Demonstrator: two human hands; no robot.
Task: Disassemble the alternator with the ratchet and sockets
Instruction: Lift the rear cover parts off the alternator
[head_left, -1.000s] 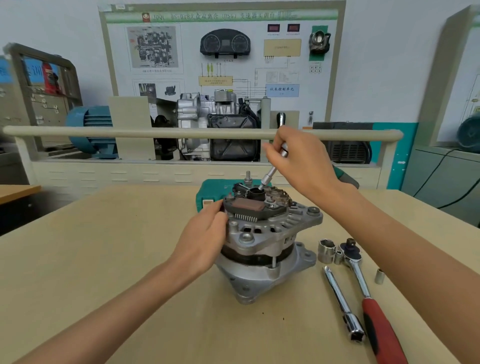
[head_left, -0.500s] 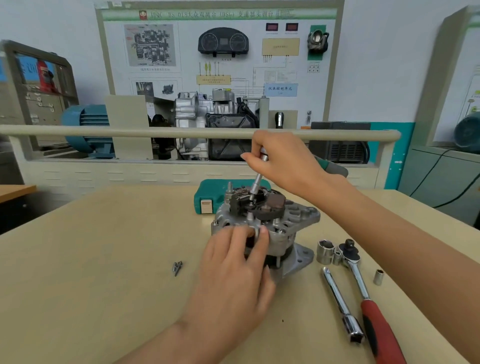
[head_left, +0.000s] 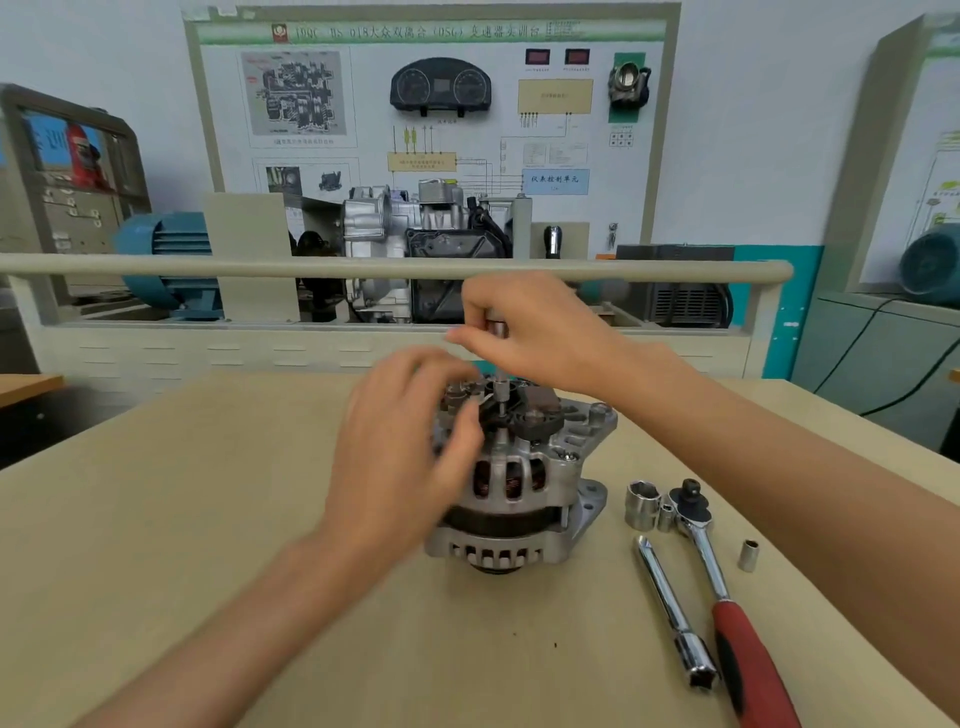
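Standing on table (head_left: 208, 519): alternator (head_left: 519, 483), left hand (head_left: 405, 447) loosely spread against it; right hand (head_left: 540, 332) pinching driver (head_left: 500, 364).

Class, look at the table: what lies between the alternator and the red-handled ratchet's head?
In the head view, two sockets: a large socket and a small socket beside it, between the alternator and the ratchet head.

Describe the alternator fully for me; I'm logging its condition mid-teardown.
The alternator stands upright on the tan table, its cast silver-grey metal housing slotted with vents that show copper windings inside. Black plastic parts sit on its top face. A mounting ear juts out toward the sockets at its lower right. The left hand rests against its left side, blurred, while the right hand holds a slim driver standing nearly vertical on the top centre.
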